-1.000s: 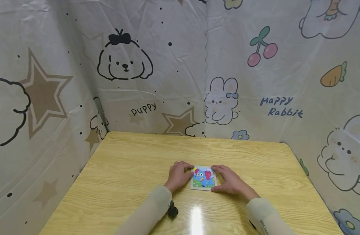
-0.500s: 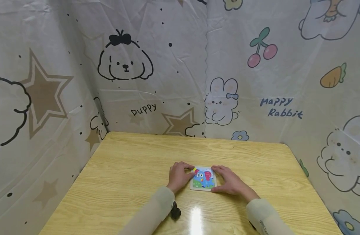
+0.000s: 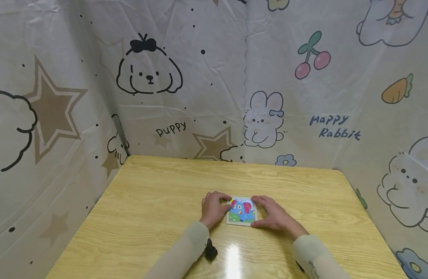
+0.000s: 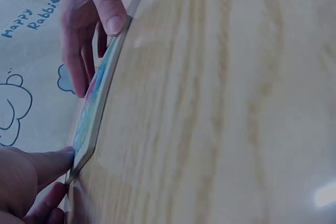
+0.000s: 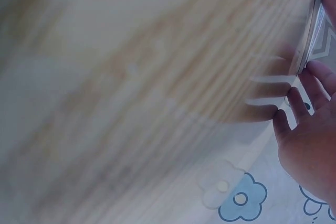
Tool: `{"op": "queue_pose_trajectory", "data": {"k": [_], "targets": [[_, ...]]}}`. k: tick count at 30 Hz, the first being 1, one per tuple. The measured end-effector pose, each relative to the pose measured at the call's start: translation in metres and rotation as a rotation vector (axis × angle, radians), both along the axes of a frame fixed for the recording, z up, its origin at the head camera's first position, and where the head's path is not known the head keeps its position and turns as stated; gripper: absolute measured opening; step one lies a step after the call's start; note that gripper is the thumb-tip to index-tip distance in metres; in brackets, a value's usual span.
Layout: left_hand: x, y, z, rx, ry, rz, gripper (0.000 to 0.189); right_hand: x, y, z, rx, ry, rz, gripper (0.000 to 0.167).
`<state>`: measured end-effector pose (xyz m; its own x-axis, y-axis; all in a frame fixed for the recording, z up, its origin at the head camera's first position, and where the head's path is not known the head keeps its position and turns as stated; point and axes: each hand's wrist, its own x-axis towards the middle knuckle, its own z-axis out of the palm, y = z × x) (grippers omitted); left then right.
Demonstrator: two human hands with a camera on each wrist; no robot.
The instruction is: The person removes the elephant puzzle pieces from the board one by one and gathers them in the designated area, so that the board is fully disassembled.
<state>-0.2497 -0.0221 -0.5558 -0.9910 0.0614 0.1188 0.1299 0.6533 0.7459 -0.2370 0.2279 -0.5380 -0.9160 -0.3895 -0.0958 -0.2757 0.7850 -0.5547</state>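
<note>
A small square puzzle board (image 3: 242, 213) with a blue elephant picture and a pale rim lies on the table, in the middle of the head view. At its left edge my left hand (image 3: 213, 209) pinches it, the thumb on top and a finger below the near corner in the left wrist view. My right hand (image 3: 273, 215) holds the right side, thumb at the near corner and fingers at the far one. The left wrist view shows the board (image 4: 93, 108) edge-on, almost flat on the table. Some fingertips of my right hand (image 5: 310, 135) touch the tabletop in the right wrist view.
The wood-grain table (image 3: 158, 201) reaches back to a printed cloth (image 3: 214, 77) that hangs around it on the left, back and right. A black object (image 3: 210, 250) sits at my left wrist. Light reflects off the table's near part.
My left wrist and forearm have shifted slightly to the right. The puzzle board and my right hand stay in place.
</note>
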Motion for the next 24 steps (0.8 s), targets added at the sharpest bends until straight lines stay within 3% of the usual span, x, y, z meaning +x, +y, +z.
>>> {"op": "queue_pose_trajectory", "data": {"k": [24], "targets": [[-0.0005, -0.0011, -0.0039, 0.012, 0.015, 0.002, 0.021, 0.0001, -0.0015, -0.001, -0.01, -0.015, -0.008, 0.092]]}}
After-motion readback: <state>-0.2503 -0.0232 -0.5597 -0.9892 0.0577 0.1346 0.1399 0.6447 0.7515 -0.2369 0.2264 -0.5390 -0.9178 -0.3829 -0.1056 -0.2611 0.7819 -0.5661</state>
